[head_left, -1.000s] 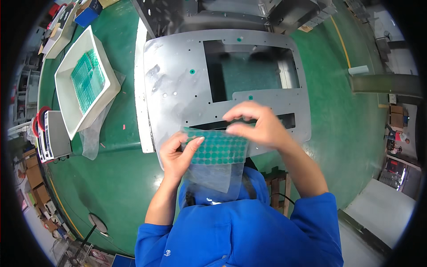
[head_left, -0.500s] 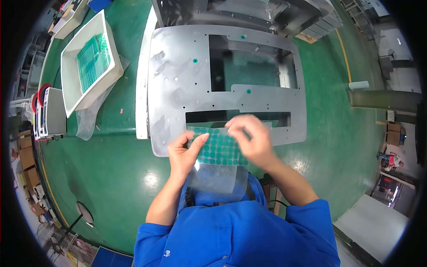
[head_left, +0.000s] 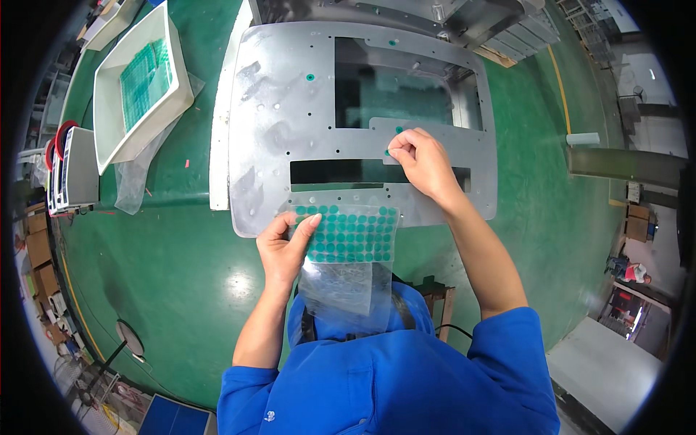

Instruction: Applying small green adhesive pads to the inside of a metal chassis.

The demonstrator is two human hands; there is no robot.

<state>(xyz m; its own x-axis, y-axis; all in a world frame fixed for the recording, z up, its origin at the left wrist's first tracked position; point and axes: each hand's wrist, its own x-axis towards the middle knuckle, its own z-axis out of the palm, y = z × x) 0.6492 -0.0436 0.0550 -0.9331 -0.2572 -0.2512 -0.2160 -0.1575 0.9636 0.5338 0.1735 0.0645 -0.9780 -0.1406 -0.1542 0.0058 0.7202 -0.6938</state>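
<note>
Sheet of clear film with rows of round green stickers [head_left: 351, 237] just below frame centre; left hand [head_left: 283, 250] has its upper-left corner in a firm pinch grip. Right hand [head_left: 424, 164], right of centre: grip narrow, thumb and forefinger closed on small round green sticker [head_left: 387, 153] at flat grey metal panel with rectangular cutouts [head_left: 264, 134]. Upper left: white plastic tray [head_left: 114, 139] containing green sheets [head_left: 142, 83].

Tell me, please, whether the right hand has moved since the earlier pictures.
Yes: against the metal panel, the right hand has moved forward, now reaching past the lower slot.
</note>
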